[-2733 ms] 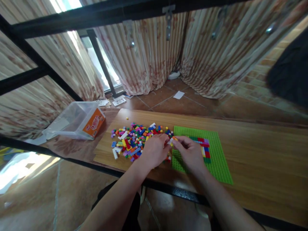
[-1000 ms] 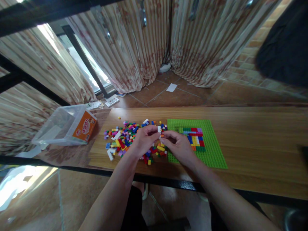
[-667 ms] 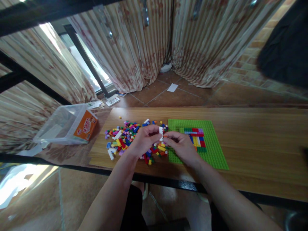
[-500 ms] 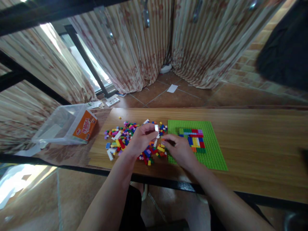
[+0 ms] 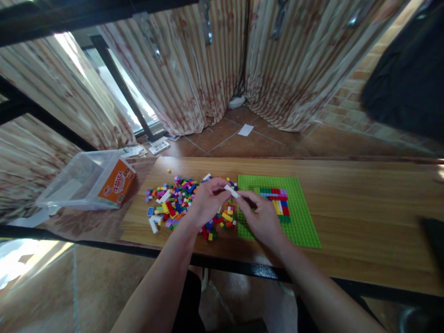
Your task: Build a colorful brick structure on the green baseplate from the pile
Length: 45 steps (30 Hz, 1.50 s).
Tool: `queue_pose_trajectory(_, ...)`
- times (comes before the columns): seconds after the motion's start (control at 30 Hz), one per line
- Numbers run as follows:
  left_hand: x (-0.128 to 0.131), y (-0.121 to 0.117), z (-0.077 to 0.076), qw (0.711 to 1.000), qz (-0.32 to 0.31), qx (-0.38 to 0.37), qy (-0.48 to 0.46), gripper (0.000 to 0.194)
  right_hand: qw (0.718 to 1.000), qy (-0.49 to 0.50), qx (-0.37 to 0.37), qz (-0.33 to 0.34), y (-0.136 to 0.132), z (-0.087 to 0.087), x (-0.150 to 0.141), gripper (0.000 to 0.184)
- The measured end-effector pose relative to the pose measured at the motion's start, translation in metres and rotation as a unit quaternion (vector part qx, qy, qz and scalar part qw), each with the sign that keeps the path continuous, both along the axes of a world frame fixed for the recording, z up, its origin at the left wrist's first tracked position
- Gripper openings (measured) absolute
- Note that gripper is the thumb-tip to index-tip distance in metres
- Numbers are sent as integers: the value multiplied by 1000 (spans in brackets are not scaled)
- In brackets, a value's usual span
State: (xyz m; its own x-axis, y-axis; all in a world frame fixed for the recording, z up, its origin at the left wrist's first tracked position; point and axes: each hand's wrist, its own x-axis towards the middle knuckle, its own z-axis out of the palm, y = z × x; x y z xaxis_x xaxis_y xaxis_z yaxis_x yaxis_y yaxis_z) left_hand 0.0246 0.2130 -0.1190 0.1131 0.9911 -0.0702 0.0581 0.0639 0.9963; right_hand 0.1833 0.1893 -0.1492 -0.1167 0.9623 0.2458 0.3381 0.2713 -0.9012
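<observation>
Between my two hands is a white toy brick (image 5: 231, 191), long and narrow. My left hand (image 5: 208, 200) pinches its left end with thumb and fingers. At its other end, the fingertips of my right hand (image 5: 261, 213) are closed on it too. Loose bricks (image 5: 180, 199) of many colours lie spread under and left of my left hand. Beneath and beyond my right hand is a green studded baseplate (image 5: 303, 222). A built patch of coloured bricks (image 5: 283, 206) stands on it, partly hidden by my right hand.
A clear plastic box (image 5: 74, 185) with an orange label stands left of the wooden tabletop (image 5: 364, 208). A single yellow brick (image 5: 169, 171) lies near the back left corner. A black frame bar (image 5: 243, 267) runs along the front edge. Curtains (image 5: 194, 69) hang behind.
My right hand has come up to the white brick and now grips its right end. The brick has turned from upright to slanting between both hands. The view has shifted slightly.
</observation>
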Motion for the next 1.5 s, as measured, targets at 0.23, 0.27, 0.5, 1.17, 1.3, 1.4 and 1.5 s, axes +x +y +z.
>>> queue_pose_trajectory(0.23, 20, -1, -10, 994, -57, 71, 60, 10, 998, -57, 18, -28, 1, 4, 37, 22)
queue_pose_trajectory(0.27, 23, -1, -11, 992, -64, 81, 73, 10, 997, -71, 18, -29, 1, 4, 44, 21)
queue_pose_trajectory(0.5, 48, -4, -11, 955, -84, 135, 249, 16, 992, -107, 19, -58, 8, 3, 78, 17)
queue_pose_trajectory(1.17, 56, 3, -26, 906, -115, 171, 370, 16, 976, -208, 18, -58, 16, -4, 87, 16)
queue_pose_trajectory(1.3, 58, 4, -27, 899, -125, 178, 379, 17, 980, -187, 13, -64, 17, -5, 90, 17)
queue_pose_trajectory(1.4, 59, 5, -27, 901, -117, 173, 380, 16, 981, -180, 8, -67, 18, -4, 95, 18)
queue_pose_trajectory(1.5, 60, 7, -27, 904, -116, 172, 373, 15, 979, -185, 0, -85, 20, -4, 99, 19)
